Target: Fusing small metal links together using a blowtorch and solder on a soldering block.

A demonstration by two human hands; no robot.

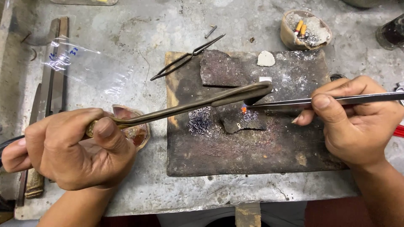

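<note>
On a scorched board (252,155) atop grey bench (168,25), fingers grip torch (202,103) and tweezers (294,102).

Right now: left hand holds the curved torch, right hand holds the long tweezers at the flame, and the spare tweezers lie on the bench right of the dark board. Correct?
Not quite. The head view shows the spare tweezers at the upper left corner of the dark board, not to its right. The rest holds: left hand on the curved torch, right hand holding the long tweezers at the flame.
</note>
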